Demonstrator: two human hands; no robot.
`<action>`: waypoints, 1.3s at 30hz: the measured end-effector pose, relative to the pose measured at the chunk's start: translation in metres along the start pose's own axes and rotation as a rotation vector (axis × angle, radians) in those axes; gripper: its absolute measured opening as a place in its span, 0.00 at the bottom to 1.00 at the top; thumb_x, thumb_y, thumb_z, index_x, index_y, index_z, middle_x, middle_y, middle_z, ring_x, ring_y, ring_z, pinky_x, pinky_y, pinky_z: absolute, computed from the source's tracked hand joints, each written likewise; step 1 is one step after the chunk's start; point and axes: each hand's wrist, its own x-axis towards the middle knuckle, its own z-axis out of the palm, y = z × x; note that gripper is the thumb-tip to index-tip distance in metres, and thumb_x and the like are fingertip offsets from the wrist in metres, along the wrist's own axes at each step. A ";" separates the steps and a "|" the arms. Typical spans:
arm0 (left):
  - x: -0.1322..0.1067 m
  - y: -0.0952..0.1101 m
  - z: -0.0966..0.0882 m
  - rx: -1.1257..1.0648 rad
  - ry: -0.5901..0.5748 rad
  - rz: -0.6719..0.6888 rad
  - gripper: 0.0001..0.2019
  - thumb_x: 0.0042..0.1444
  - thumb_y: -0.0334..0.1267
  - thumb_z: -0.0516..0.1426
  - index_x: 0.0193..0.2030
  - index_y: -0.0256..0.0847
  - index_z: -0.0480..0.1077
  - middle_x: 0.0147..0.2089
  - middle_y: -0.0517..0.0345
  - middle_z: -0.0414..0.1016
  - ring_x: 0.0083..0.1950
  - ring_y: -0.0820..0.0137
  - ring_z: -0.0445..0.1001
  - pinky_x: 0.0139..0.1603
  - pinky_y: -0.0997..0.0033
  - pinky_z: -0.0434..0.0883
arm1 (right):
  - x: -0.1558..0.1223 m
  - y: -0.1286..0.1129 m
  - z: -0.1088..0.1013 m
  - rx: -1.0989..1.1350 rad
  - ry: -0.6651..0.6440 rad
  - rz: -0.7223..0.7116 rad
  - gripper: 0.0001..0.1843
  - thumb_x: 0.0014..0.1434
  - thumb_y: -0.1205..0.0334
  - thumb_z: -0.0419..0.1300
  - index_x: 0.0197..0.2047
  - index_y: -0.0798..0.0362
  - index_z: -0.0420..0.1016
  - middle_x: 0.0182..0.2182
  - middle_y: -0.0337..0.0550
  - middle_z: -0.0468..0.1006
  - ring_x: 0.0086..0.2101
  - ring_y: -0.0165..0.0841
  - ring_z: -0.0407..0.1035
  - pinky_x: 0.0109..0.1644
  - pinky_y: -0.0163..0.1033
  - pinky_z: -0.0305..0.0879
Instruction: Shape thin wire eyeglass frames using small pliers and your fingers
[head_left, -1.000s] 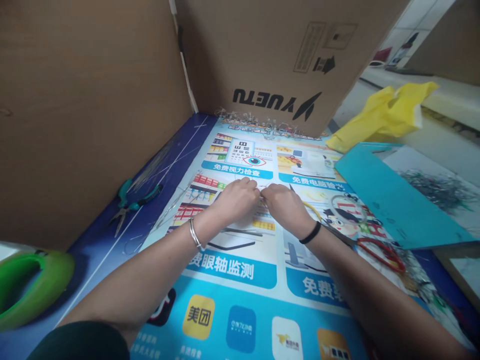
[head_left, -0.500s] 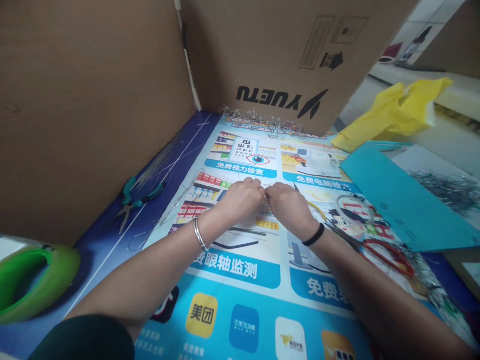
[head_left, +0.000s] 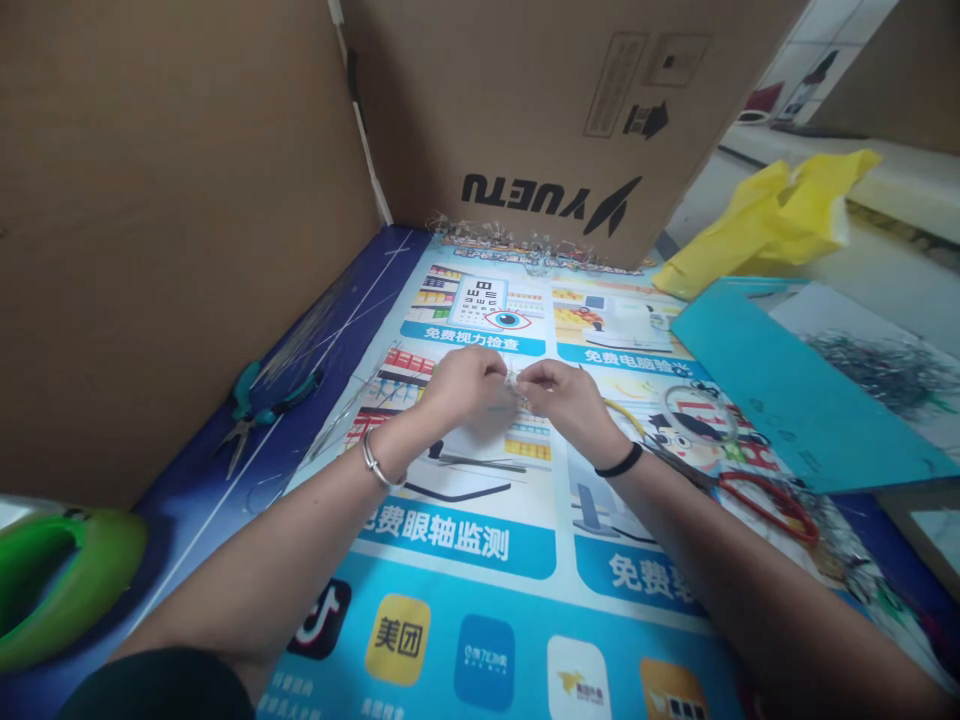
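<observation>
Over the middle of a printed poster sheet, my left hand and my right hand almost meet at the fingertips. Both are closed in a pinch. A small pale, thin piece shows between them, too small and blurred to name. Just right of my right hand lies a yellow-handled tool, partly hidden. Scissors with red handles rest beyond my right wrist. Teal-handled pliers lie to the left with jaws apart, near several thin straight wires.
Cardboard walls stand at the left and back. A green tape roll sits front left. On the right are a teal folder, a tangle of thin wire bits, a clear coil and a yellow bag.
My hands have drawn slightly apart at the fingertips, and the small pale piece between them shows more. The whole view has shifted a little.
</observation>
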 end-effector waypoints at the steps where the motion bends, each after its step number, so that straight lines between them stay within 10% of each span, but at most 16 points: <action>1: 0.001 -0.001 0.000 -0.089 -0.009 -0.047 0.06 0.49 0.30 0.54 0.29 0.39 0.73 0.30 0.58 0.75 0.34 0.70 0.70 0.36 0.71 0.65 | -0.001 0.000 0.002 0.087 -0.006 0.044 0.05 0.48 0.61 0.59 0.29 0.52 0.72 0.24 0.36 0.73 0.24 0.28 0.67 0.31 0.36 0.64; 12: -0.003 0.006 0.004 -0.934 -0.085 -0.318 0.02 0.44 0.29 0.59 0.24 0.33 0.68 0.21 0.63 0.66 0.22 0.80 0.63 0.27 0.76 0.64 | -0.006 -0.003 0.011 0.484 0.072 0.219 0.12 0.42 0.56 0.64 0.28 0.54 0.70 0.23 0.35 0.71 0.22 0.25 0.66 0.28 0.34 0.66; 39: -0.006 0.006 0.014 -1.157 -0.091 -0.395 0.03 0.47 0.28 0.58 0.27 0.32 0.67 0.25 0.60 0.69 0.26 0.78 0.69 0.35 0.72 0.69 | -0.007 0.001 0.016 0.567 0.126 0.172 0.10 0.44 0.59 0.63 0.27 0.54 0.68 0.24 0.33 0.70 0.21 0.24 0.65 0.28 0.33 0.64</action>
